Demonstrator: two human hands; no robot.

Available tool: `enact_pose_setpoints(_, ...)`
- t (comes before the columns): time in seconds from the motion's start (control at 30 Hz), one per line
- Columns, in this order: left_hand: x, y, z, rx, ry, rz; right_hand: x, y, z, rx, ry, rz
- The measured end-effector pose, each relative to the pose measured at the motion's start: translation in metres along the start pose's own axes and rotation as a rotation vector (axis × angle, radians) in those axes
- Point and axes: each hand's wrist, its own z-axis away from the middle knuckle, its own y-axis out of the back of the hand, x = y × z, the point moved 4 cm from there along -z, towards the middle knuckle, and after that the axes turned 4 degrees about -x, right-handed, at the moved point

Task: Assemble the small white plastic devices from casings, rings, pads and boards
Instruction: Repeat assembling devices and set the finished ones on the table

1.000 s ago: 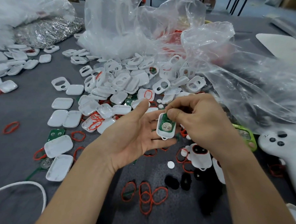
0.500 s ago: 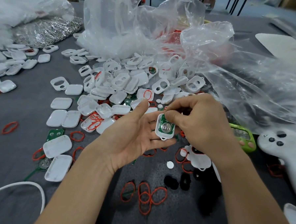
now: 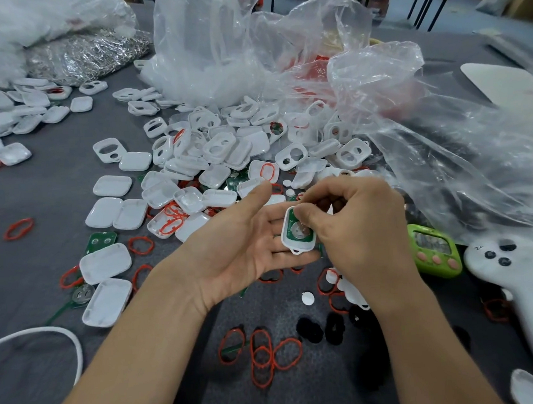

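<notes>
We find the unit in hand, a white casing half [image 3: 296, 249], lying open side up across the straight fingers of the left hand [image 3: 230, 244], held above the near middle of the grey table [image 3: 42, 189]. A green board [image 3: 290, 236] with a round metal dome sits inside it and appears seated within the rim. The left hand is flat, palm up, and only carries the part. The right hand [image 3: 362, 227] is curled. Its thumb bears on the board's upper end and its forefinger hooks over the casing's top edge, so it pinches the casing half there. What lies under the thumb we cannot tell.

We judge this unit roughly half built: the board is in, but no red ring shows round the rim and no cover is on. Whether a pad is already fitted we cannot tell.

Stock for the rest lies close by. Red rings [image 3: 261, 356] and black pads [image 3: 309, 332] are just below the hands, a small white disc [image 3: 307, 298] lies between them and the hands, and a loose board [image 3: 100, 241] lies to the left. Beyond the hands a large heap of casings [image 3: 225, 148] spills from clear plastic bags [image 3: 251, 48]. We judge that most of the batch remains to be done. White shells [image 3: 104, 262] lie flat at the left, and whether they are finished units or bare halves we cannot tell.

A green timer [image 3: 434, 248] and a white controller [image 3: 516, 281] lie at the right
</notes>
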Motion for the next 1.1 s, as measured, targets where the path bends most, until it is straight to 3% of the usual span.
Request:
enact_pose_setpoints(0.27,-0.001,0.000,-0.001,-0.013,-0.113,-0.059,0.002,-0.005,0.001,0.087,-0.011,0.001)
enact_pose_setpoints(0.4,-0.002,0.003,-0.003,0.117,-0.185,-0.203,0.001,-0.010,0.003,0.101,-0.012,0.059)
enact_pose_setpoints(0.53,-0.002,0.004,-0.005,0.213,-0.218,-0.166,0.009,0.000,0.002,0.129,-0.081,-0.070)
enact_pose_setpoints(0.77,0.001,0.005,-0.003,0.227,-0.222,-0.110,0.015,0.004,0.007,-0.016,-0.127,-0.208)
enact_pose_setpoints(1.1,0.002,0.004,-0.003,0.207,-0.234,-0.108,0.006,0.000,0.013,-0.019,0.006,-0.029)
